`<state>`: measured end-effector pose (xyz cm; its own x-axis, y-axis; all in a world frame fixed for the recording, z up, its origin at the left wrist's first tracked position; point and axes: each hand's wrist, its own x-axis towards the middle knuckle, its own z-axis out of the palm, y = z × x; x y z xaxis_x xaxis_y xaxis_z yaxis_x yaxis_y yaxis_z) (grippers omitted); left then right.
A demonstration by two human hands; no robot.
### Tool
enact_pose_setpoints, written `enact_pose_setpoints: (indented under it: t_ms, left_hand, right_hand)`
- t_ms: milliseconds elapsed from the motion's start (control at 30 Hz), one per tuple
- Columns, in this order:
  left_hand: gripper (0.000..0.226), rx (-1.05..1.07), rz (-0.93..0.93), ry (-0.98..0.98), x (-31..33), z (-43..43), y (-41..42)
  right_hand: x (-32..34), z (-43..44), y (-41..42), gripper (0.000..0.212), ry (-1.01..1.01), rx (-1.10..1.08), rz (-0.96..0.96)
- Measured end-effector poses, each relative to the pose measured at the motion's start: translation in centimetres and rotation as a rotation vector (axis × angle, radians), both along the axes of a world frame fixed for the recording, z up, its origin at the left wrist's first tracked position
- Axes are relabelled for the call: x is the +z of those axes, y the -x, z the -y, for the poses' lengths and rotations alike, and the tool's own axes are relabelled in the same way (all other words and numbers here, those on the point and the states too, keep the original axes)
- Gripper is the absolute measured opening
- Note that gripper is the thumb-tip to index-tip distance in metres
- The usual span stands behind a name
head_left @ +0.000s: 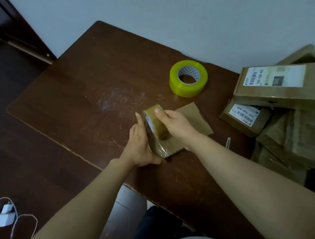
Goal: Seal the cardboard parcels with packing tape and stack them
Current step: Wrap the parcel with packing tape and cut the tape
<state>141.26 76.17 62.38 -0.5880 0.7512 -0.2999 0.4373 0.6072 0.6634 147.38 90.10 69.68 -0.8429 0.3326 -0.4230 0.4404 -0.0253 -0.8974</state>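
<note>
The right grip (174, 123) curled round a tape roll (159, 128) atop a flat cardboard parcel (192, 116) on the surface (75, 100); the left grip (139, 145), fingers straight, pressed the parcel's left edge.

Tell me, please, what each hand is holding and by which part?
The right hand grips the packing tape roll across its outer rim. The left hand presses flat against the left edge of the small cardboard parcel.

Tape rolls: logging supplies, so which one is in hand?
The small brownish roll, gripped by the right hand over the parcel; the larger yellow-green roll lies flat, untouched, farther back.
</note>
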Motion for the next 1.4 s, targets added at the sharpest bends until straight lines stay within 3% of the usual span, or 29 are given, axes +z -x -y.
enact_pose_setpoints:
  t_ms: [100,333,533,700,833,900,1000,1067,1167,1300,1400]
  left_hand:
    - [0.169,0.037,0.046,-0.004,0.1,0.2,-0.3]
    - [0.162,-0.003,-0.007,0.119,0.5,-0.6,0.4]
    - [0.165,-0.077,-0.017,0.201,1.1,-1.0,0.4]
    - [0.164,-0.106,-0.046,0.239,1.1,-1.1,0.7]
    - [0.165,-0.166,-0.114,0.396,1.7,-1.9,0.6]
    - [0.163,-0.236,-0.062,0.535,2.4,-2.7,1.1]
    - [0.140,-0.203,0.220,0.715,4.3,-4.2,2.9]
    - [0.116,-0.120,0.091,0.705,4.4,-5.8,2.6]
    - [0.080,0.013,-0.314,0.351,2.5,-7.5,-0.8]
    - [0.079,-0.001,-0.526,0.241,0.0,-7.0,-3.4]
    - [0.088,-0.030,-0.527,0.276,-0.5,-7.2,-2.9]
  right_hand:
    - [-0.3,0.3,-0.7,0.037,0.058,-0.036,0.007]
    - [0.6,2.7,-5.3,0.033,-0.035,-0.111,0.192]
    - [-0.6,3.1,-11.3,0.032,-0.098,-0.050,0.312]
    - [-2.3,3.2,-10.9,0.039,-0.008,0.014,0.565]
    - [-2.7,3.2,-9.2,0.036,-0.094,0.137,0.656]
    - [-2.9,3.4,-8.5,0.030,-0.182,0.192,0.683]
    - [-3.2,3.5,-7.9,0.030,-0.204,0.205,0.722]
    - [-3.4,3.5,-7.9,0.032,-0.180,0.177,0.730]
    - [-3.7,3.6,-8.1,0.035,-0.162,0.146,0.736]
    - [-4.2,3.6,-9.0,0.041,-0.074,0.060,0.723]
    - [-4.4,4.2,-9.5,0.041,-0.008,0.011,0.708]
